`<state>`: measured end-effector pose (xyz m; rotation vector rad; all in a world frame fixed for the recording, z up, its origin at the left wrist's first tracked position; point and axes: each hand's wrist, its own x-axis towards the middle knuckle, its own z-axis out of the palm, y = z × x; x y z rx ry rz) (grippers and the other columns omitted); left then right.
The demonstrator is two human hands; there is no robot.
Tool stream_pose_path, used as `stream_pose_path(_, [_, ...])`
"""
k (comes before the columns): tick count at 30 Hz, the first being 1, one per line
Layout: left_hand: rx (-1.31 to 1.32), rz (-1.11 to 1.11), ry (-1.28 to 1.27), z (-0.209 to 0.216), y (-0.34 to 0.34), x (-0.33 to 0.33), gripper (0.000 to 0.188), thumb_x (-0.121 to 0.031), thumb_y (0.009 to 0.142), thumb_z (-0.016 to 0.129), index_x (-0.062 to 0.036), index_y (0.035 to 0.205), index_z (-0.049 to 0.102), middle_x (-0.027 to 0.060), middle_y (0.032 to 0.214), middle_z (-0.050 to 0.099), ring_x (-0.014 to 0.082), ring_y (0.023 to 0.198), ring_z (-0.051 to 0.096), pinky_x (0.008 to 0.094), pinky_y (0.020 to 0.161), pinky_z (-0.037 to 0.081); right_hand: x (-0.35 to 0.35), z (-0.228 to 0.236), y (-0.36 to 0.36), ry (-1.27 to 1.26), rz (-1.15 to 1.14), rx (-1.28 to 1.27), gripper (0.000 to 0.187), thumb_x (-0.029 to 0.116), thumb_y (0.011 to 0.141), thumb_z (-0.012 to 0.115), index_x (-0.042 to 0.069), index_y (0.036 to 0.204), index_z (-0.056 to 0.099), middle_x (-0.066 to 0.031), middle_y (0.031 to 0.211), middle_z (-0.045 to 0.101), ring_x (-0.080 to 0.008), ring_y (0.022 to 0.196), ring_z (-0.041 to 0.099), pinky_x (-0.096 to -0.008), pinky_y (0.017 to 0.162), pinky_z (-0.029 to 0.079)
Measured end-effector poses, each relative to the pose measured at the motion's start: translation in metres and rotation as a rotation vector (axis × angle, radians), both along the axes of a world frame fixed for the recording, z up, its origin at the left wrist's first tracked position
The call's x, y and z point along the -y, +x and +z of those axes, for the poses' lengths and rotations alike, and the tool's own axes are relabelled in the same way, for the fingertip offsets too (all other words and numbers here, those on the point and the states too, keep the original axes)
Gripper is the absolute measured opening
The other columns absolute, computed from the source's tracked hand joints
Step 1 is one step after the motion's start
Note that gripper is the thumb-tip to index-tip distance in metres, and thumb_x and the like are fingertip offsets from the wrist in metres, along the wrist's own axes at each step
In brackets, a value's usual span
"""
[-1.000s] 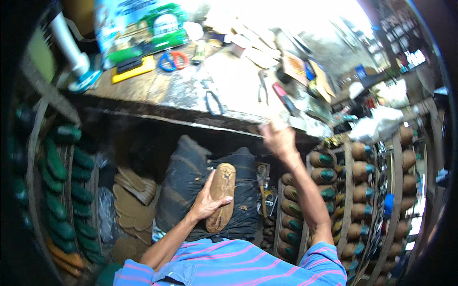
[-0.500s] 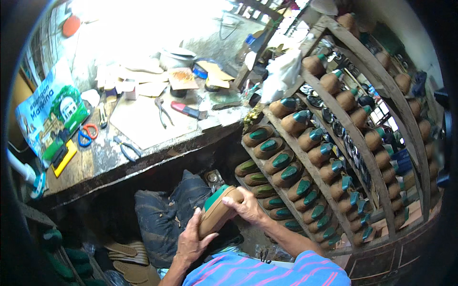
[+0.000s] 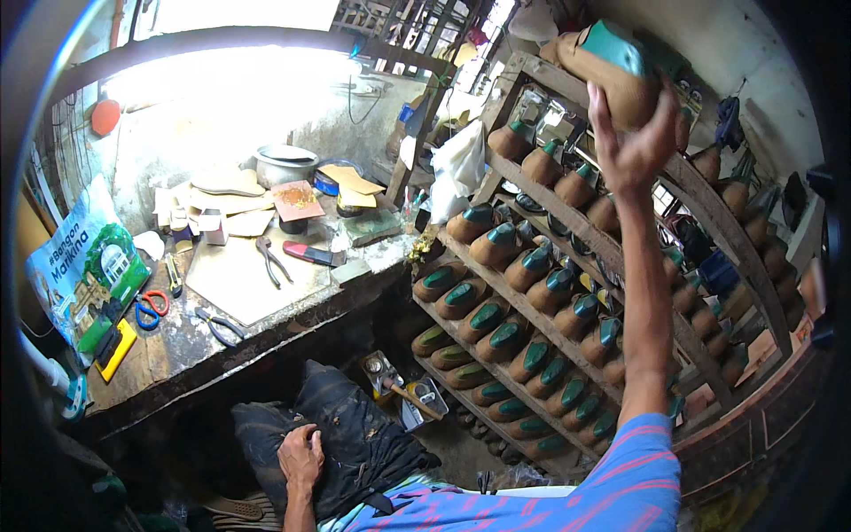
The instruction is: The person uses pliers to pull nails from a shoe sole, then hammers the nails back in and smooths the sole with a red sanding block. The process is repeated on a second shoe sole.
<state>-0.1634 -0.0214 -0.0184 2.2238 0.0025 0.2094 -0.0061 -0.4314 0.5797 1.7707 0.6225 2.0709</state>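
Raised at the upper right, my right hand (image 3: 634,146) grips a brown shoe (image 3: 612,84) with a teal-green shoe last showing at its opening. The shoe is in front of the top of a wooden rack (image 3: 567,71); whether it touches the rack I cannot tell. Below, my left hand (image 3: 301,457) rests on the dark striped cloth (image 3: 363,430) over my lap, its fingers loosely bent and holding nothing. Rows of similar brown shoes (image 3: 505,244) with green lasts fill the slanted rack beside my right arm.
The workbench (image 3: 164,363) at the left carries pliers (image 3: 273,262), scissors (image 3: 152,309), a red-handled knife (image 3: 310,254), a metal pot (image 3: 285,166) and a printed bag (image 3: 93,266). A hammer (image 3: 412,396) lies across small boxes below the bench. A white plastic bag (image 3: 458,168) hangs by the rack.
The shoe was in both hands above my lap. My right hand has carried it up and right to the rack top; my left hand has let go and dropped onto the cloth.
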Motion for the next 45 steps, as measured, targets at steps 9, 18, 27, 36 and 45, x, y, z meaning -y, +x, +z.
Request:
stream_pose_path(9, [0.299,0.445,-0.055,0.002,-0.022,-0.034,0.012,-0.013,0.104,0.076,-0.0024,0.109,0.075,0.0152,0.096,0.075,0.0369,0.099,0.075,0.046,0.096,0.06,0.108,0.077,0.16,0.216,-0.475,-0.116,0.074,0.046,0.104,0.08,-0.006,0.151,0.056,-0.031,0.133,0.071,-0.0502,0.116,0.073,-0.0561,0.101,0.061])
stream_pose_path(18, [-0.291,0.531,-0.577,-0.047,-0.156,-0.089,0.044,-0.032,0.115,0.071,0.0052,0.139,0.076,0.0198,0.145,0.075,0.0295,0.134,0.069,0.0414,0.119,0.051,0.084,0.023,0.152,0.285,-0.462,-0.04,0.052,0.035,0.115,0.064,-0.006,0.147,0.059,-0.0312,0.138,0.069,-0.0488,0.127,0.069,-0.0567,0.108,0.056])
stream_pose_path(27, [-0.494,0.506,-0.456,-0.095,-0.209,-0.099,0.042,-0.031,0.117,0.07,0.0076,0.132,0.079,0.015,0.127,0.083,0.0227,0.118,0.072,0.0403,0.106,0.056,-0.088,-0.514,-0.116,0.344,-0.148,-2.584,0.083,0.072,0.117,0.04,0.006,0.165,0.053,-0.0354,0.154,0.065,-0.0518,0.141,0.064,-0.058,0.121,0.048])
stream_pose_path(36, [-0.215,0.982,-1.173,-0.033,-0.125,-0.128,0.039,-0.039,0.116,0.071,-0.0027,0.124,0.084,0.0058,0.081,0.071,0.0176,0.062,0.06,0.0374,0.055,0.052,-0.068,-0.566,-0.153,0.525,-0.065,-2.241,0.065,0.064,0.118,0.049,0.001,0.121,0.064,-0.0334,0.092,0.076,-0.0591,0.094,0.074,-0.0659,0.083,0.059])
stream_pose_path(45, [0.197,0.62,-1.186,0.121,0.043,-0.194,0.026,-0.032,0.114,0.074,-0.0136,0.132,0.074,-0.0069,0.099,0.064,0.0039,0.081,0.057,0.0214,0.068,0.047,-0.101,-0.432,0.032,0.576,0.117,-1.778,0.05,0.05,0.102,0.077,0.0,0.104,0.075,-0.0346,0.105,0.076,-0.0567,0.104,0.074,-0.0631,0.092,0.061])
